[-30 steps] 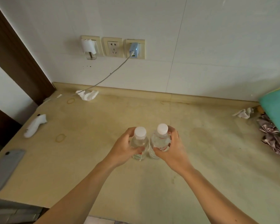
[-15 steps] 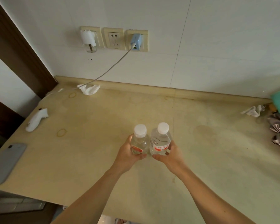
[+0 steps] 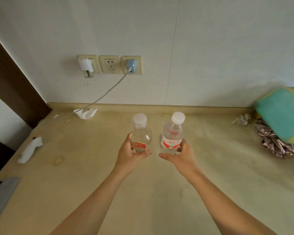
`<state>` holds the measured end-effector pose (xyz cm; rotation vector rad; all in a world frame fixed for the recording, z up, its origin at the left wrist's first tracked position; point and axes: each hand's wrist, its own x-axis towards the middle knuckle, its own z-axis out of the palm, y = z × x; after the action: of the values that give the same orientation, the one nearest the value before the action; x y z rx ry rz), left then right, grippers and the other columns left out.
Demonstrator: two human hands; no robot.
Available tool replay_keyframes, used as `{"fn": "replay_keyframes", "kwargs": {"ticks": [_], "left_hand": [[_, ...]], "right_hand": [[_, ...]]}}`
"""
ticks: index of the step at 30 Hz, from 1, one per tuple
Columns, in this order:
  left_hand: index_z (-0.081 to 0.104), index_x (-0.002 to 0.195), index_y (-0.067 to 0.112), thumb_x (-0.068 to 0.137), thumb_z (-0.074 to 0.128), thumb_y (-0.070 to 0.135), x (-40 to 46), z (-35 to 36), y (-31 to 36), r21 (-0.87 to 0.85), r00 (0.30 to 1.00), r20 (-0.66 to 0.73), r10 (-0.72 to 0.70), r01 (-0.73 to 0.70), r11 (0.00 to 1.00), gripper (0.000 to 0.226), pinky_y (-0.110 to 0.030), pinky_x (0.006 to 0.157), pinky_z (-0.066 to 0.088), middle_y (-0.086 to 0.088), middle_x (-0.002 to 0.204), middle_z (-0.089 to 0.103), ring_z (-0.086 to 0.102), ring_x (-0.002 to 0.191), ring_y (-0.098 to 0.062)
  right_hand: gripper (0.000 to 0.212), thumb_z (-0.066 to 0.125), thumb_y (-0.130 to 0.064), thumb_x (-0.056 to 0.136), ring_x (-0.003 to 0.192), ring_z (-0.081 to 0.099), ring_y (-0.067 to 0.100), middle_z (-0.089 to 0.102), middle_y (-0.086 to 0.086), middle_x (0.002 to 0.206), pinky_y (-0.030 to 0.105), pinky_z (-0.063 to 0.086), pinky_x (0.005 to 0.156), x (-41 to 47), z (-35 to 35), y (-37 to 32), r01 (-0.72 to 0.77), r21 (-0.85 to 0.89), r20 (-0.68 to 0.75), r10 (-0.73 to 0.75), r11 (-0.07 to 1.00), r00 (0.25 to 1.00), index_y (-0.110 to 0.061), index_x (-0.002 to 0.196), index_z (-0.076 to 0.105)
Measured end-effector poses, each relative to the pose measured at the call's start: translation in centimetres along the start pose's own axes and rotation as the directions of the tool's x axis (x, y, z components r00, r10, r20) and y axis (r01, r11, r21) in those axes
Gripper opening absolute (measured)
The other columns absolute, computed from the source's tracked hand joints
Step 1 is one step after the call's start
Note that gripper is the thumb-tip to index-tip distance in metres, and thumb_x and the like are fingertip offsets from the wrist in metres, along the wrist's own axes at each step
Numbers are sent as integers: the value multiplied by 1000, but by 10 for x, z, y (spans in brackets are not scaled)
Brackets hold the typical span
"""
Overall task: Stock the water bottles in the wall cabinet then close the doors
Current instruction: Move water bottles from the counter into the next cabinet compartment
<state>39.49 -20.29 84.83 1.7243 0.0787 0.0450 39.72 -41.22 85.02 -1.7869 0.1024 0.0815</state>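
Two small clear water bottles with white caps and red labels are held upright above the beige counter (image 3: 159,192). My left hand (image 3: 131,155) grips the left bottle (image 3: 141,133) round its lower half. My right hand (image 3: 180,155) grips the right bottle (image 3: 172,134) from below and behind. A small gap separates the two bottles. No wall cabinet or doors are in view.
A wall socket strip with a blue charger (image 3: 131,66) and its cable hangs above the counter. Crumpled tissue (image 3: 86,112) lies at the back left, a white object (image 3: 30,149) and a grey phone (image 3: 0,199) at the left, a teal cushion (image 3: 283,116) and crumpled cloth (image 3: 275,143) at the right.
Both hands have lifted the bottles off the counter and moved them slightly apart. The view has tilted upward, showing more wall.
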Motion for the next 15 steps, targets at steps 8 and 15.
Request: {"fn": "replay_keyframes", "kwargs": {"ticks": [8,15], "left_hand": [[58,121,32,66,94,23,30,-2,162,-25,943,67,327,-326,945,66,-31,71,63,14,99,73,70,92,-2],[59,118,42,62,89,48,18,4,320,-32,796,44,604,-603,797,64,-15,77,45,27,104,71,62,99,10]], "right_hand": [[60,95,-29,62,96,71,2,76,-16,101,24,57,79,-15,-53,-141,286,-4,-172,-282,958,944,-36,111,62],[57,93,-41,61,97,67,-8,74,-25,102,11,53,73,-49,-102,-274,548,-96,-328,-546,831,771,-38,109,64]]}}
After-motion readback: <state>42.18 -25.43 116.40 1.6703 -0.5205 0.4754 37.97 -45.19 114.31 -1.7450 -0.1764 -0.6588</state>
